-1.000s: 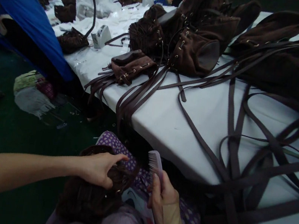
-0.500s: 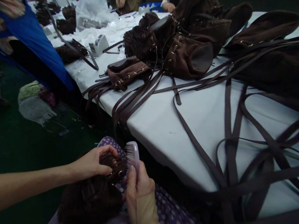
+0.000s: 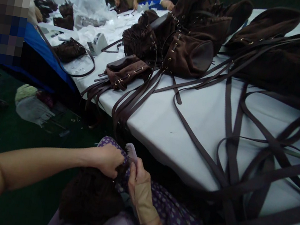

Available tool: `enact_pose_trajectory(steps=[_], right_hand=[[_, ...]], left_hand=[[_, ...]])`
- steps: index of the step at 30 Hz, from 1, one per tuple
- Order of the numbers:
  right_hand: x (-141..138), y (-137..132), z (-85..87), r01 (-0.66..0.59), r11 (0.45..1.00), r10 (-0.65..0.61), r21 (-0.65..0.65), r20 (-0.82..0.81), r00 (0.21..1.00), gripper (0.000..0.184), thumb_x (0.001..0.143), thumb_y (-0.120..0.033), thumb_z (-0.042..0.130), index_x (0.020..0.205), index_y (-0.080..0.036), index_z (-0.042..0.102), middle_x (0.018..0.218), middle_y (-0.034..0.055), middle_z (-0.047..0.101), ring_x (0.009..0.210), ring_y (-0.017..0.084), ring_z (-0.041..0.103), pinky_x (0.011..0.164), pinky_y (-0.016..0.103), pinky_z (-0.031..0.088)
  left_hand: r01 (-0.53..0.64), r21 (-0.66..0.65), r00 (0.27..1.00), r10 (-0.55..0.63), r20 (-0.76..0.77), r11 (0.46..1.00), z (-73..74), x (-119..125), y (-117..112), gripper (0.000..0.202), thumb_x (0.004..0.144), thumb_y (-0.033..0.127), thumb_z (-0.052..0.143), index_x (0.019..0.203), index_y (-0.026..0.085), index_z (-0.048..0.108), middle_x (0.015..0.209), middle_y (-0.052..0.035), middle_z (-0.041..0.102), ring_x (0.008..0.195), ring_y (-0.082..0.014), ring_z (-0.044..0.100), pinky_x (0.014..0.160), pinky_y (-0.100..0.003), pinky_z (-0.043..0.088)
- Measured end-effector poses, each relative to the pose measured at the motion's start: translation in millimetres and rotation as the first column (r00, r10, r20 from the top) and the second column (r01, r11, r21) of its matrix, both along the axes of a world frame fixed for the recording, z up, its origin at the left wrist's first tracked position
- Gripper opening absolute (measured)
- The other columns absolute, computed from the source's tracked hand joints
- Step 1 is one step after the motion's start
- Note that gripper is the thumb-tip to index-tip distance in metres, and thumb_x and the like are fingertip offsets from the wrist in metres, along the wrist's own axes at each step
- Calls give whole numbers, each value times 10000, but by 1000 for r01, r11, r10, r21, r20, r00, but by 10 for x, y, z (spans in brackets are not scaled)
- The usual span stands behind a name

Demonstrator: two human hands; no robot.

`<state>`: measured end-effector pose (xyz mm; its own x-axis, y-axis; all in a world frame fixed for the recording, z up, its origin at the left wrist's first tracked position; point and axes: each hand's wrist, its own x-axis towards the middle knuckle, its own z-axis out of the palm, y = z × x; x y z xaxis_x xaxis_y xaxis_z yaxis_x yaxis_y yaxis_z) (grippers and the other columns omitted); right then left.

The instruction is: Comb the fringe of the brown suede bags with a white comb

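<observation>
A dark brown suede bag rests on my lap, over purple patterned cloth. My left hand is closed at the bag's top end, knuckles up, and its fingertips are hidden from view. In my right hand, a pale lilac comb is gripped with its teeth end pointing up and away. The comb is just right of my left hand. A beige covering wraps the right hand and wrist.
A white-covered table bears brown drawstring bags and long dark straps, some hanging over its edge. Clear plastic lies farther back. Co-workers stand around the table, one in a blue apron at left. Bundled items sit on the floor.
My left hand has turned over and curled closed at the bag's top, its forearm reaching farther across. The comb has tilted leftward and moved slightly. The co-worker at left has shifted position.
</observation>
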<state>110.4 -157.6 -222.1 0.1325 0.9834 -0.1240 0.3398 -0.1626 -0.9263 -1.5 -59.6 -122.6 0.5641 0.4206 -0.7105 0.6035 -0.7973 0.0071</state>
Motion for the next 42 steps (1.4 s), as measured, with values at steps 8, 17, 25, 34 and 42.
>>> enact_pose_trajectory(steps=[8, 17, 25, 34, 42], right_hand=[[-28, 57, -365, 22, 993, -42, -114, -172, 984, 266, 890, -383, 382, 930, -223, 592, 684, 22, 611, 615, 193, 596, 609, 294, 443], [298, 130, -412, 16, 926, -199, -378, -453, 869, 327, 885, -465, 369, 1034, -196, 479, 518, -42, 515, 366, 151, 519, 351, 239, 359], [-238, 274, -50, -168, 905, -217, -390, -765, 606, 354, 777, -475, 556, 988, -193, 513, 477, -85, 502, 298, 86, 429, 307, 173, 300], [-324, 143, 307, -226, 865, -387, -448, -882, 269, 299, 771, -427, 591, 974, -237, 481, 494, -119, 441, 297, 37, 294, 315, 134, 217], [57, 153, 429, -314, 868, -409, -385, -912, -11, 198, 825, -397, 565, 883, -208, 554, 462, -93, 483, 280, 38, 282, 298, 141, 191]], left_hand=[[-304, 29, 921, 286, 264, 952, -488, -221, -132, 280, 861, 245, 427, 851, 133, 683, 781, -134, 699, 722, -257, 666, 676, -342, 487], [-572, -429, 223, 636, 739, 699, -691, -500, -273, 297, 947, 359, 432, 1075, 176, 628, 1008, -59, 662, 940, -181, 603, 855, -286, 469], [-473, -174, 383, 380, 842, 864, -560, -455, -149, 254, 942, 241, 436, 1079, 224, 649, 1511, -98, 326, 1363, -252, 307, 1118, -465, 231], [-470, -639, 117, 761, 638, 608, -669, -418, -118, 683, 959, 398, 342, 1475, 215, -65, 1552, -184, 185, 1357, -216, 366, 1079, -400, 341], [-133, -793, 508, 728, 460, 594, -499, -411, -101, 400, 817, 440, 611, 1108, 167, 584, 912, -28, 643, 839, -188, 604, 802, -285, 483]])
